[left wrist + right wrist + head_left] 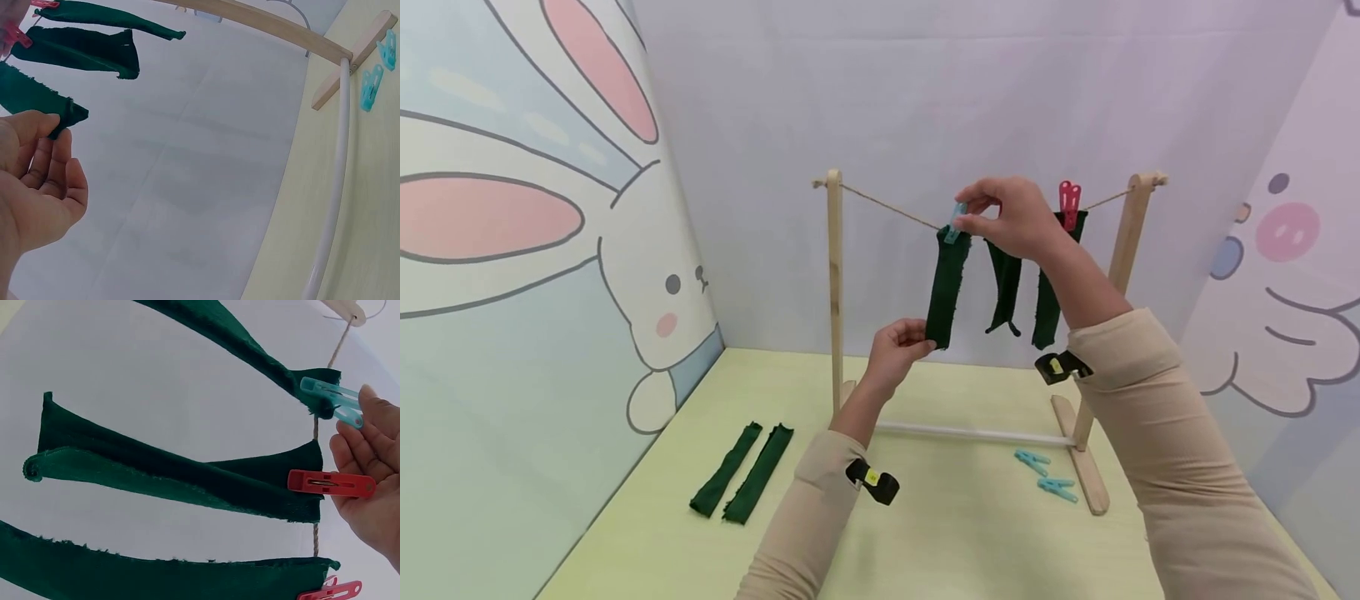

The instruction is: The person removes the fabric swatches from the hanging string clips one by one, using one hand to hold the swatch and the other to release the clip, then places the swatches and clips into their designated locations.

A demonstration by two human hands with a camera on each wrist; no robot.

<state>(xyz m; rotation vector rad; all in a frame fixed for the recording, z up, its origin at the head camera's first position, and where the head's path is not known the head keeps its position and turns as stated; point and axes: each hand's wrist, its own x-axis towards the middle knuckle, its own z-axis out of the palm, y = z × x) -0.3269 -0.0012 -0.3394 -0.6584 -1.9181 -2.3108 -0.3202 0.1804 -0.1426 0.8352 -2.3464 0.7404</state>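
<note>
Pegging step: the right hand point(1011, 218) pinches the blue clothespin point(956, 222) onto the twine point(887, 207), while the left hand point(897, 348), at its 7 o'clock, pinches the green strip's point(946, 287) hem. Next likely calls for releasing both once the clothespin grips.

In the head view the right hand point(1011, 218) covers the middle cloth strip's point(1004, 287) top and its peg, both sleeves run off the bottom edge, and in the right wrist view the lowest strip point(156, 575) is cut by the frame
</note>
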